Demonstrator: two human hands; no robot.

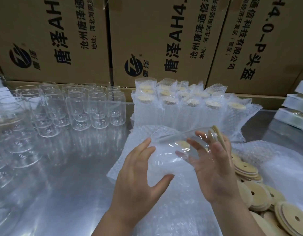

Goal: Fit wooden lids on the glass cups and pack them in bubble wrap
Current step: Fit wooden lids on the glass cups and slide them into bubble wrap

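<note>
A lot is done, and a lot is left. At the far side, right of the middle, a bunch of packed cups stand in bubble wrap with lids on. At the far left, many bare cups wait on the shiny table with no lids. A heap of loose lids lies at the near right. So I think the job is about halfway.

One glass cup is being packed now. It is in the middle, up off the table, lying on its side. Its wooden lid is on and points to the far right. Its bottom points into the open mouth of a bubble bag. It is hard to tell how far in it is.

The left hand holds the bag, with fingers on the far side and thumb on the near side. The right hand has its back to us, and its spread fingers wrap loosely round the cup. More bags lie under both hands.
</note>
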